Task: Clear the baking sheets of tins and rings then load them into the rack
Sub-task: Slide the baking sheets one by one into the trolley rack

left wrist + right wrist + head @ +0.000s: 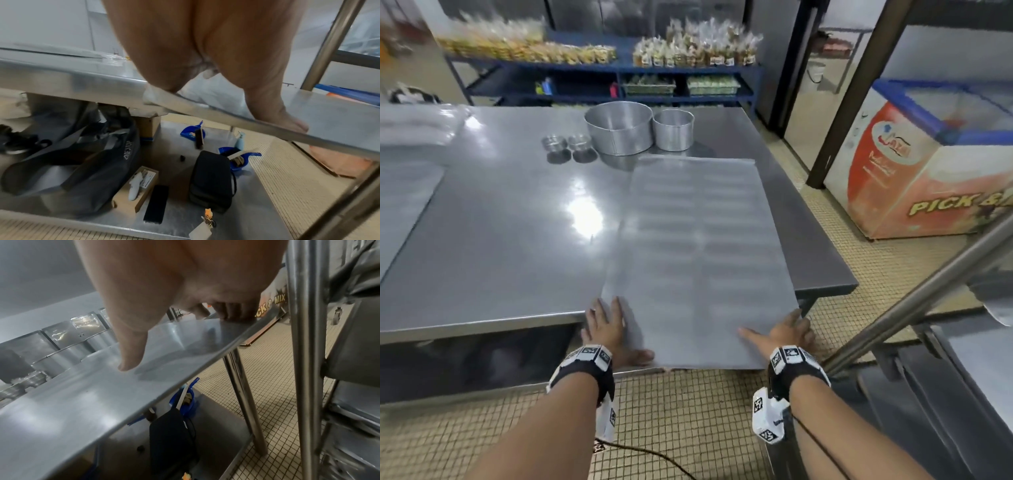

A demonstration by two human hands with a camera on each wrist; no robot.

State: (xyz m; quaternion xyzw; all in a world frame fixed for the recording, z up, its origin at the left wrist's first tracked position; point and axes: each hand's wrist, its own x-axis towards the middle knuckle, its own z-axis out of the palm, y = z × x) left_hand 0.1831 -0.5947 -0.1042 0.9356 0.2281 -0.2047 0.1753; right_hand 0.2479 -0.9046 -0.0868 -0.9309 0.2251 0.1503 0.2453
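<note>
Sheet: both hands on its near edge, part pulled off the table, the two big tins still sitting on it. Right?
Not quite. In the head view the sheet is bare: the two big tins stand on the table beyond its far edge. The rest holds: left hand and right hand at the near edge, which overhangs the table.

Chest freezer [914, 164] right; packaged goods [698, 48] (blue shelving) behind.

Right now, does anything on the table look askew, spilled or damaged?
Only the baking sheet: it sits at an angle to the table, its near end jutting past the edge, with the left hand and right hand holding it. Nothing spilled or damaged.
</note>
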